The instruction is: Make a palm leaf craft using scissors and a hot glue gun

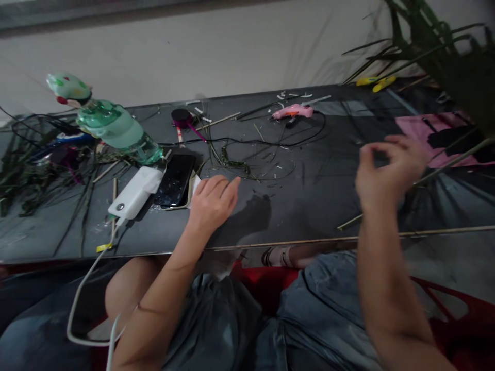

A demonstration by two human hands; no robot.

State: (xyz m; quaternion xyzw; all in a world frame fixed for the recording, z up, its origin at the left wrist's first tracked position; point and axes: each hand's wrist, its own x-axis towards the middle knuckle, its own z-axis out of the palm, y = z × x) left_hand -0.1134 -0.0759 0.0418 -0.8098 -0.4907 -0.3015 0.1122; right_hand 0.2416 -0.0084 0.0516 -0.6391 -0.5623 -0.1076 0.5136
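While the left hand (214,200) hovers over the near half of the dark surface (297,206), its fingers are loosely curled and slightly parted, with no object seen between them. Nearest item: black phone (176,179), just left of this hand, on top of a pale-edged item (189,198). Right hand (390,170): raised at right, somewhat blurred; thumb and forefinger closed into a ring. Cannot tell if anything thin is pinched there. A green stem (458,159) runs behind the right wrist, its near end on the surface.

Left side: white power bank (133,195) beside the phone; white cable (73,309) plugged in and hanging over the near edge. Green bottle (116,129), clear at its base, appears tilted in view, far of the power bank. Cut leaves (33,180) lie in a heap at far left.

Far middle: pink glue gun (293,112) with black cord (270,144); round black item with purple handle (181,117); small white scraps (284,96).

Right side: 2 yellow handles (384,84) near the wall (232,46); pink sheet (413,134) under a dark item (456,139); long leaves (444,56) overhanging both.
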